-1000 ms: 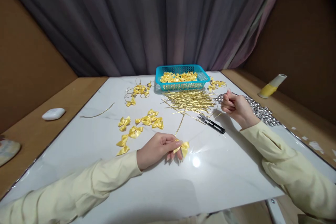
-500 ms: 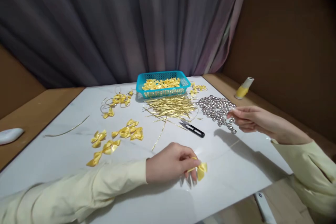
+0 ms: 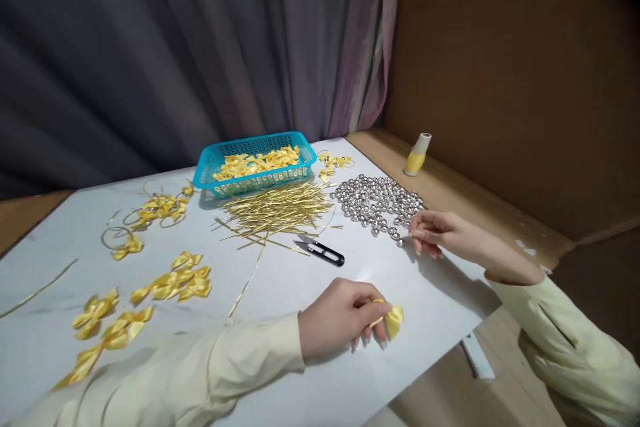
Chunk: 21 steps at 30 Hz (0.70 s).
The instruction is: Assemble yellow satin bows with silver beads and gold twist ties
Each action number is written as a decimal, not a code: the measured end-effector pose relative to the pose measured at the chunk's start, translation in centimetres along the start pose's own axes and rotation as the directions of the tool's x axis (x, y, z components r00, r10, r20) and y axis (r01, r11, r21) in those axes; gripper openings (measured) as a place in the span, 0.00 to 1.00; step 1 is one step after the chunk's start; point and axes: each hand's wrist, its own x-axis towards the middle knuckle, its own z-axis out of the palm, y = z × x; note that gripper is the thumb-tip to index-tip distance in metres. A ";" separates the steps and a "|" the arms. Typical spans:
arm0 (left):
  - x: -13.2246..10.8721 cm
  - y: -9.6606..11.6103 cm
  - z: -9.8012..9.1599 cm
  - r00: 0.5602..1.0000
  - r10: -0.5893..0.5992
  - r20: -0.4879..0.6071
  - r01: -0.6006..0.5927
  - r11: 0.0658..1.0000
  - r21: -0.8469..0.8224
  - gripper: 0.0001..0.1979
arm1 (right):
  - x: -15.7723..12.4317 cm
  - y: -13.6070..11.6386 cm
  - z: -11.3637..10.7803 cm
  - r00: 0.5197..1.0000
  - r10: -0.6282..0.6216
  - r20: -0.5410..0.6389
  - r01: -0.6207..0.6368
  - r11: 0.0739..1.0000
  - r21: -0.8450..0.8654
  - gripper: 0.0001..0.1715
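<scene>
Between the thumb and fingers of my left hand [image 3: 345, 317] is a yellow ribbon bow [image 3: 395, 321], held just above the white tabletop near its front edge. My right hand [image 3: 443, 235] is at the near right edge of a pile of silver beads [image 3: 377, 200]. Its thumb and forefinger are pinched together; whatever they hold is too small to make out. Black thread snips [image 3: 323, 252] lie between the two hands, farther back. Behind them is a heap of gold twist ties [image 3: 280, 207].
A blue basket [image 3: 205, 177] of yellow bows stands at the back. Loose bows [image 3: 175, 280] lie at the left, with beaded bows on loops [image 3: 157, 208] behind them. A spool of yellow thread [image 3: 416, 159] stands on the wooden ledge at right.
The view has turned right, so the table's things sit farther left. My right hand has come down lower beside the beads. My left hand keeps holding the bow.
</scene>
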 end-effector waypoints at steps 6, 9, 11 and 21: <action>0.2 -0.1 -0.5 0.998 0.014 0.055 -0.015 1.000 0.018 0.13 | -1.1 -1.5 -0.1 0.999 -0.012 -0.046 -0.001 0.960 -0.280 0.16; 0.1 0.0 -0.6 0.997 0.009 0.074 -0.012 0.999 0.036 0.13 | -1.3 -2.7 -0.2 1.000 -0.002 0.008 0.005 0.895 -0.446 0.19; 0.1 0.0 -0.7 0.997 0.009 0.081 -0.012 0.999 0.043 0.13 | -1.2 -3.1 -0.5 0.999 0.001 0.046 0.023 0.861 -0.508 0.20; 0.2 -0.3 -0.8 0.995 0.014 0.104 -0.019 0.999 0.049 0.14 | -1.9 -3.4 -0.7 0.997 -0.076 -0.031 0.047 0.836 -0.546 0.13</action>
